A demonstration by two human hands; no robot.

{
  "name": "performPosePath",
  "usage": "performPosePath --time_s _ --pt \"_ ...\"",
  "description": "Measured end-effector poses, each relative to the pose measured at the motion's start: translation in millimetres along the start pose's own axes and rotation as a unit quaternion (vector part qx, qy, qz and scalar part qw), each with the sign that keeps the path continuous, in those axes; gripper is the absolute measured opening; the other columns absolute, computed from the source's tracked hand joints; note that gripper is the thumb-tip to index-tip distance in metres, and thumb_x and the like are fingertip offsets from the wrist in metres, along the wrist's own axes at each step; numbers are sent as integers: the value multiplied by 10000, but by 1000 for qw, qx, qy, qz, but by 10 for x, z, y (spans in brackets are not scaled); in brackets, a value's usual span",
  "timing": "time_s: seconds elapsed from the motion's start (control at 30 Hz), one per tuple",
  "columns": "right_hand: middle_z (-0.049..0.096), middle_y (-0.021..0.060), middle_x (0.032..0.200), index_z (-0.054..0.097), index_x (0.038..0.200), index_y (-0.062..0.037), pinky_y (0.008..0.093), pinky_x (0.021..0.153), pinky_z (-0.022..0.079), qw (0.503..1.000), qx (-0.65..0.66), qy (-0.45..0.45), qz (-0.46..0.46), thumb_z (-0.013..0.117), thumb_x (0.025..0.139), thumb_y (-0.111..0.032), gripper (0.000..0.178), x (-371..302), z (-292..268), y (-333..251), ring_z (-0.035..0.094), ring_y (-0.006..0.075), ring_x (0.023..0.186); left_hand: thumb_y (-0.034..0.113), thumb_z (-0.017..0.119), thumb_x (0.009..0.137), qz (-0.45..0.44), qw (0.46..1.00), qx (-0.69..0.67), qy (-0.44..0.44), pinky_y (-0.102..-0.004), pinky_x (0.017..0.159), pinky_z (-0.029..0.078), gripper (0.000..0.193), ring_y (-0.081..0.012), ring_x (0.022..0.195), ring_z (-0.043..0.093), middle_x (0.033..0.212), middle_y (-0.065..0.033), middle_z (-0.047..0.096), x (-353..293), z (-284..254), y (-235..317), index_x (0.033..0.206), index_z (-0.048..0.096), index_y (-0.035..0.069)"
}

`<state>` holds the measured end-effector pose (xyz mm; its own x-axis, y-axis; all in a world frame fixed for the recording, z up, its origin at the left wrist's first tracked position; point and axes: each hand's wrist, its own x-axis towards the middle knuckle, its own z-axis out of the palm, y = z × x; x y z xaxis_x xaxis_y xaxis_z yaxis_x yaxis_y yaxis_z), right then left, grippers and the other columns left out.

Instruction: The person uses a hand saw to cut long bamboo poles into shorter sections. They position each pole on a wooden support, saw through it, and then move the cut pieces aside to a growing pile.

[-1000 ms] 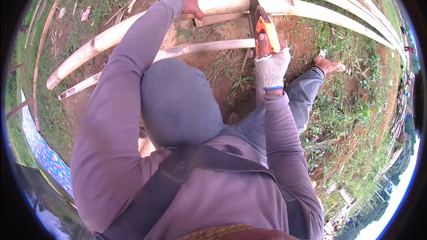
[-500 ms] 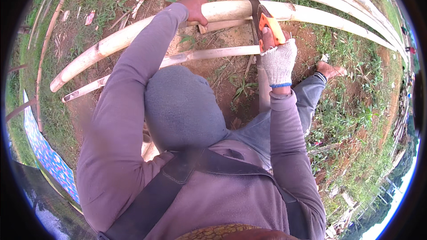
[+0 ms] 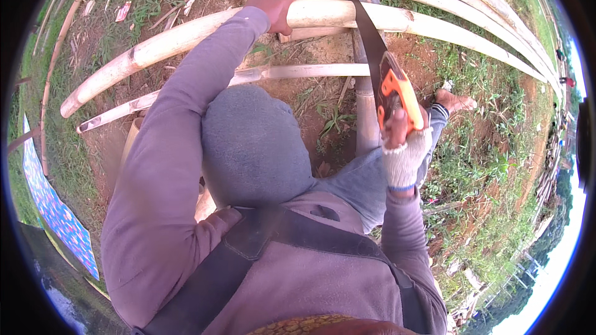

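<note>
Bamboo pole (image 3: 332,14) clasped by left grip (image 3: 274,10); forearm (image 3: 194,80) reaching forward; right grip (image 3: 402,138) clutches saw (image 3: 374,49)

1 pale bamboo pole (image 3: 329,13) lies crosswise under the left fingers (image 3: 284,25); the orange-handled saw (image 3: 377,56), in the right fingers (image 3: 395,129), slants across it.

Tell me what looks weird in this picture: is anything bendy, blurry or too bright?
In the head view, the long bamboo pole looks curved, likely partly from the fisheye lens; in the head view, hazy smudges soften the left sleeve and dark strap; in the head view, the lower-right sky is glaring white.
</note>
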<state>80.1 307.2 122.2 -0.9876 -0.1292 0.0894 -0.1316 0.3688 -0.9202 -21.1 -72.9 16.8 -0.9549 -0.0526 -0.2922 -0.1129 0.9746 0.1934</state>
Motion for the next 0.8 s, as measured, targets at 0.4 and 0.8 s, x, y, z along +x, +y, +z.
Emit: performPosePath --time_s 0.4,0.8 --pt "747 183 897 678 1131 19 398 735 579 976 -173 39 -124 705 1048 -275 307 1026 768 94 748 291 785 437 896 807 -7 1000 -12 -18 -515 983 594 719 -369 1100 758 1150 -144 789 -6 -132 140 1405 622 145" --pt "743 176 990 629 1172 35 387 783 606 988 -111 15 -102 688 1053 -205 274 528 487 470 755 233 908 447 901 733 -6 1000 -12 2 -532 970 583 748 -357 1123 747 1168 -115 790 84 31 78 1393 632 218"
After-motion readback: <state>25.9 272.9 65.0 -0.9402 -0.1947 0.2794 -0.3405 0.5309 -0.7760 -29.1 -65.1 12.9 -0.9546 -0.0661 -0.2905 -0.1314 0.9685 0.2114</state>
